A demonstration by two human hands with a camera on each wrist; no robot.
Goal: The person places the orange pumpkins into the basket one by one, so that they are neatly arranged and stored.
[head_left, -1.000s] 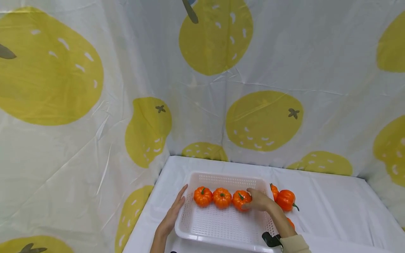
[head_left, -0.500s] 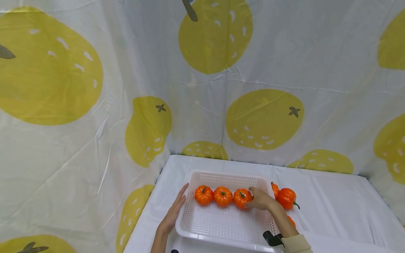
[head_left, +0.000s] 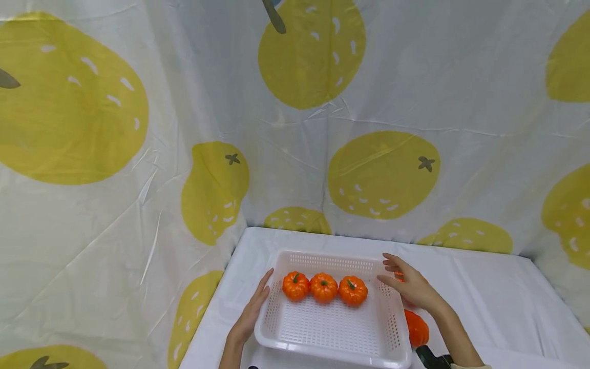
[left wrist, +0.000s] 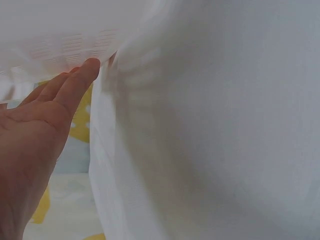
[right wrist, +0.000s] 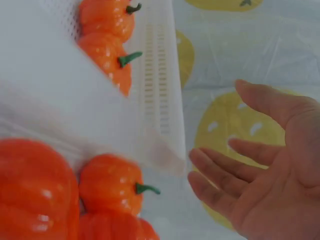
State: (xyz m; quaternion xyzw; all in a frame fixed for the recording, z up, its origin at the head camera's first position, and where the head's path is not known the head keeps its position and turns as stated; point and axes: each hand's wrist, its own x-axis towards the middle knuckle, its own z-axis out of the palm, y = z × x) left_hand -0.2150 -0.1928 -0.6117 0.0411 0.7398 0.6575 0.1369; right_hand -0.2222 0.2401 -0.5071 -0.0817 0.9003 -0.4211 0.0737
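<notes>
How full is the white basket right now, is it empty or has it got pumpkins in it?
Partly filled. The white basket holds three small orange pumpkins in a row near its far wall; the rest of its perforated floor is bare.

A: Basket status?
B: White perforated basket (head_left: 333, 328) sits flat on the table, near-left of centre. Three small orange pumpkins in a row along its far side: left (head_left: 295, 286), middle (head_left: 323, 287), right (head_left: 352, 290). All upright, green stems up, touching side by side.
A: Outside it?
B: More orange pumpkins (head_left: 416, 328) on the table just right of the basket.
</notes>
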